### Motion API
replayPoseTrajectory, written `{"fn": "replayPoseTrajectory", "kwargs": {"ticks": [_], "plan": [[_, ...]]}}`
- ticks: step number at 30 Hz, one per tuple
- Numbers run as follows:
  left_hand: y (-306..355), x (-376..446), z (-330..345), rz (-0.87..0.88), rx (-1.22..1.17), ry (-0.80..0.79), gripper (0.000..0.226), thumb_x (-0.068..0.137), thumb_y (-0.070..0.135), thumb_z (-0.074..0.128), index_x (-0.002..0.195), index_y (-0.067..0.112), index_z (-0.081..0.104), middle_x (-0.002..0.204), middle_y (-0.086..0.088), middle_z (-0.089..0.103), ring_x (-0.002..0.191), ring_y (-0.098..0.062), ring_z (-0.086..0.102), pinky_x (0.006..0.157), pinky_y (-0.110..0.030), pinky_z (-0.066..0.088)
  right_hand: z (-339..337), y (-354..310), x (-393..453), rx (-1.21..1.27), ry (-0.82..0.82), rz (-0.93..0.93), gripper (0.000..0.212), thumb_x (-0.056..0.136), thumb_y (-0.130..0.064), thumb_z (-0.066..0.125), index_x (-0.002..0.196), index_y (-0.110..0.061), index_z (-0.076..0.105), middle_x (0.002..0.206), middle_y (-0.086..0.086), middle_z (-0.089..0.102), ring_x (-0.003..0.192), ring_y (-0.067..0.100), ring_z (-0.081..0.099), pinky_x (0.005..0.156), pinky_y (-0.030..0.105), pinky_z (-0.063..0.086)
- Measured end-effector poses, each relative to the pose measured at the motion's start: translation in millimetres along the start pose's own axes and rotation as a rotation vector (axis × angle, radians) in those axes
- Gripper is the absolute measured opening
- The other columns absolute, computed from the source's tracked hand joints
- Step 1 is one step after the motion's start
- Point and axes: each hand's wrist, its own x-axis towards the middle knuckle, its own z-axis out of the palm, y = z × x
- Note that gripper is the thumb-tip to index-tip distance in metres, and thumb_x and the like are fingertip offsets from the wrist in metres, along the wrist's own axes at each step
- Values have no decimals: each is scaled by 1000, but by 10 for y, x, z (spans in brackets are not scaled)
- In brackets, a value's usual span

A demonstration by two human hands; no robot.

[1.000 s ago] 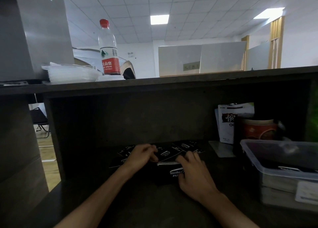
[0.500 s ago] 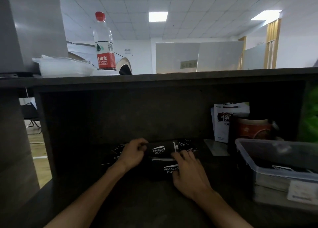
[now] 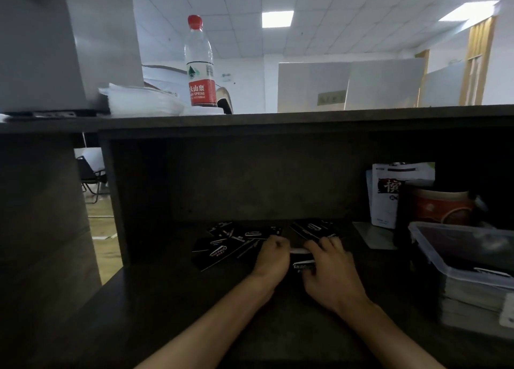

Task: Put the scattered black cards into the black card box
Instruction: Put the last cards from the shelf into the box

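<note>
Under a dark shelf, on the dark desk surface, the black card box [image 3: 301, 266] with white lettering lies between my two hands. My right hand [image 3: 332, 271] grips the box from the right, fingers over its top. My left hand [image 3: 271, 253] is closed at the box's left end, against the pale edge of a card stack [image 3: 299, 250] at the box mouth. Several scattered black cards [image 3: 219, 253] lie to the left of my left hand, and more black cards [image 3: 313, 227] lie behind the box near the back wall.
A clear plastic container [image 3: 456, 247] stands close on the right, with a red tin [image 3: 442, 207] and a white packet [image 3: 385, 199] behind it. The shelf's side wall [image 3: 114, 201] is on the left. A water bottle [image 3: 200, 62] stands on the shelf top.
My left hand has moved right from the scattered cards to the box's left end, close to my right hand. My right hand stays on the box. The view has shifted a little.
</note>
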Motion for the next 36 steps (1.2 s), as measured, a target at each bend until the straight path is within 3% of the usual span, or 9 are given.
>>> {"fn": "replayPoseTrajectory", "kwargs": {"ticks": [6,9,13,16,20,24,27,30,36], "plan": [[-18,169,-353,28,-90,-153,28,104,30,41,101,21,67,111,-8,70,97,-14,65,80,-26,51,3,26,-12,-4,19,-8,48,87,-35,54,134,-31,45,130,-5,46,125,14,36,101,37,43],[-139,440,-925,111,563,90,21,100,30,50,105,18,66,111,-8,69,103,-22,64,90,-37,51,3,18,2,-6,14,-16,45,87,-35,53,131,-31,46,129,-6,47,124,14,36,100,36,43],[-300,586,-1281,-101,1104,53,66,84,63,59,133,20,52,136,-6,54,125,-27,51,104,-41,40,10,21,17,4,-5,-22,45,88,-36,53,132,-32,44,131,-6,46,124,13,36,101,35,42],[-381,613,-1319,-87,969,120,60,76,63,68,120,23,60,123,-2,62,117,-24,57,101,-41,41,5,22,11,8,2,-25,45,88,-36,53,132,-33,43,131,-7,45,125,13,35,102,35,41],[-334,527,-1350,292,638,318,20,91,16,62,107,20,71,106,-4,69,102,-21,65,89,-27,49,12,18,8,10,15,-33,46,88,-35,52,133,-32,43,131,-7,46,125,11,35,102,33,41],[-153,242,-959,760,616,4,42,88,-5,52,114,20,72,100,10,64,95,-3,61,84,-4,39,3,15,11,83,9,17,78,87,-34,60,151,-30,17,143,-5,39,132,12,34,107,35,40],[-107,150,-663,681,558,-275,46,90,-1,46,116,29,71,105,19,67,98,9,60,87,-6,43,-17,3,-4,99,4,17,91,85,-33,62,153,-37,2,151,-8,24,137,14,27,108,36,41],[7,178,-532,472,316,-334,48,92,-2,37,98,25,77,95,18,72,90,9,64,83,-7,45,-6,1,-6,39,2,-26,68,87,-33,59,147,-36,28,156,-7,15,140,16,20,109,37,40],[178,305,-126,184,-17,-104,21,96,18,46,85,19,64,83,0,67,72,-10,67,67,-22,51,32,43,-2,31,4,-45,58,88,-32,57,143,-35,38,146,-9,34,139,16,19,110,38,38]]}}
